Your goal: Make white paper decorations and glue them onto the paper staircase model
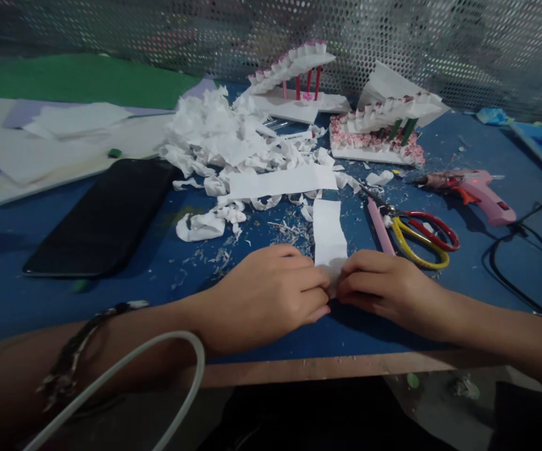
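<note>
Between my two hands a short white paper strip (pixel 330 235) lies on the blue table, its near end pinched. My left hand (pixel 275 291) closes on that end from the left, fingers curled. From the right, my right hand (pixel 393 288) grips the same end with bent fingers; the fingertips and the very edge of the paper are partly hidden. Just beyond lies a longer white paper strip (pixel 282 183), set crosswise. Behind it rises a heap of crumpled and curled paper scraps (pixel 221 128). Scissors (pixel 423 241) with red and yellow handles rest near my right hand, beside a pink-handled tool (pixel 380 225).
A black phone (pixel 106 219) lies at left, before white sheets (pixel 12 141) and a green sheet (pixel 83 81). Two paper stair models (pixel 299 103) stand at the back. At right are a pink glue gun (pixel 480 188) and black cable (pixel 491 257). A white cord (pixel 195 351) loops near my left forearm.
</note>
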A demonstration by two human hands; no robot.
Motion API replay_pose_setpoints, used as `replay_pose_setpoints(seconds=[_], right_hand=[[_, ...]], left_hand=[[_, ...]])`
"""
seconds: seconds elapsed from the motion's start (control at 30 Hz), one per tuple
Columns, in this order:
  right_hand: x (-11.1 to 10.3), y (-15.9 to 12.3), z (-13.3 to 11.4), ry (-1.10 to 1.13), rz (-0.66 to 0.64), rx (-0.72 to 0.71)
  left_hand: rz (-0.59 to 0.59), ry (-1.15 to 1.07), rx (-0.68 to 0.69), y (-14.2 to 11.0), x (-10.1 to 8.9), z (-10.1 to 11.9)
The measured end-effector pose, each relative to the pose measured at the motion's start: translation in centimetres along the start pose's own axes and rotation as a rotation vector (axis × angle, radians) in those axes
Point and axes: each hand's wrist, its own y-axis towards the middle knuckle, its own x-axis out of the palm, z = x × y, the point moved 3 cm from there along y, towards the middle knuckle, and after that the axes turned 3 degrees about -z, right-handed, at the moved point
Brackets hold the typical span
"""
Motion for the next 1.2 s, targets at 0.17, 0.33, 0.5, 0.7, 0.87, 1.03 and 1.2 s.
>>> replay_pose_setpoints(seconds=[0.17, 0.33, 0.5, 0.7, 0.87, 1.03, 1.2], right_hand=[[-0.4, 0.1, 0.0, -0.006, -0.051, 0.007], [-0.2, 0.1, -0.7, -0.234, -0.035, -0.046], [0.5, -0.1, -0.9, -0.456, 0.005, -0.104], [-0.1, 0.2, -1.1, -0.515, 0.098, -0.079], [-0.7, 0.3, -1.2, -0.401, 0.145, -0.021], [-1.6, 0.1, -1.2, -0.149, 0.275, 0.022], [-2.3, -0.1, -1.5, -0.059, 0.419, -0.026]], left_hand=[[0.006, -0.059, 0.045, 0.1, 0.0, -0.4], [0.025, -0.043, -0.035, 0.3, 0.8, -0.6], [0.037, -0.046, -0.139, 0.8, 1.3, -0.7], [0.124, 0.095, -0.111, 1.0, 0.3, -0.6], [0.154, -0.017, -0.106, 1.0, 0.1, -0.6], [0.259, -0.449, -0.304, 0.9, 0.1, -1.3], [0.328, -0.688, -0.514, 1.0, 0.2, -1.7]])
